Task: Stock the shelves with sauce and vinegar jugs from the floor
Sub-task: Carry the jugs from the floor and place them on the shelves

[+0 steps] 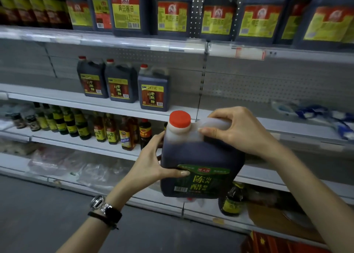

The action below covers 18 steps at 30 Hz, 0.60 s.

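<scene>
A store shelf unit fills the view, several white shelves deep. The top shelf carries a row of big dark soy jugs point(128, 9). The middle shelf point(57, 97) is mostly bare, with three vinegar jugs point(120, 84) standing close together left of centre and blue-and-white wrapping point(325, 118) lying at its far right.

In front of the shelves, held in the air below and just right of those three, is a full dark jug point(201, 157) with a green label, upright and tilted slightly. It rests on nothing.

The right hand point(237, 132) has its fingers curled round the pale handle point(214, 123) on top. The left hand point(153, 162) grips the jug's left side, thumb across the label's upper edge.

Small bottles point(107, 132) line the shelf below, some directly behind the jug.

The red cap point(180, 119) is on; whether it is sealed cannot be told.

Likely risks: the jug looks heavy, and the left hand holds only a smooth side, so most of the weight probably hangs from the handle; a slipping grip could drop it onto the lower shelves or the floor. On the lift, its base could catch the middle shelf's front edge. Swung too far left, it could knock the nearest standing jug. Carried low, it could topple the small bottles.
</scene>
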Each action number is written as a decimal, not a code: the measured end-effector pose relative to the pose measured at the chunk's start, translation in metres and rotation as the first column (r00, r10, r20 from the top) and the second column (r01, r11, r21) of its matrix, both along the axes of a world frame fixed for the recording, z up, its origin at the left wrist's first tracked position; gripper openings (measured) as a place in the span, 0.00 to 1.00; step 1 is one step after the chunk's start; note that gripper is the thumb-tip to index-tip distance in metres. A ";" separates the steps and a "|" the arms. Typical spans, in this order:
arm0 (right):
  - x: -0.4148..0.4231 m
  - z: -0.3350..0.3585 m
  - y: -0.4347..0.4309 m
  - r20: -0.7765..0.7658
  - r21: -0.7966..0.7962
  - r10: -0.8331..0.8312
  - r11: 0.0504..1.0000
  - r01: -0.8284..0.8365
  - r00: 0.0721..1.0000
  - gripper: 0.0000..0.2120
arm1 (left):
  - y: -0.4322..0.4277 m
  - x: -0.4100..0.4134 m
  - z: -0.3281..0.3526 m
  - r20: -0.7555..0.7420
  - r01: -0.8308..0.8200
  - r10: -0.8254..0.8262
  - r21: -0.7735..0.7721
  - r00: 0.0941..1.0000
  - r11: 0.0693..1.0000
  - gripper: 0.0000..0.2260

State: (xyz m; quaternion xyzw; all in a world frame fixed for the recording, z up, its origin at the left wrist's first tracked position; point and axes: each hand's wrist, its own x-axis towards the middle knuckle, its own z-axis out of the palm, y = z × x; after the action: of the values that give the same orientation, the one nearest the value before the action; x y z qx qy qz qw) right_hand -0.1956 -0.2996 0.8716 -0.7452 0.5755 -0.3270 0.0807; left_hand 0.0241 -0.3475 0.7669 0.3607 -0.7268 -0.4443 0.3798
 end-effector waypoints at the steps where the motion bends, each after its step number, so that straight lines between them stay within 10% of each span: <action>1: -0.003 0.000 -0.007 -0.003 0.007 0.006 1.000 -0.006 1.000 0.17 | -0.007 -0.003 -0.002 0.002 -0.005 0.005 0.000 1.000 1.000 0.41; 18: 0.012 -0.016 -0.167 -0.041 0.085 -0.049 0.995 0.052 0.998 0.28 | -0.176 0.008 -0.019 0.036 0.065 -0.067 0.045 0.997 0.997 0.41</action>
State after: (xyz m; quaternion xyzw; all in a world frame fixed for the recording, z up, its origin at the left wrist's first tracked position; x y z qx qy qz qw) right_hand -0.1835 -0.4669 0.8560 -0.7325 0.6091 -0.2894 0.0935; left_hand 0.0326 -0.5231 0.7475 0.3529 -0.7355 -0.4655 0.3432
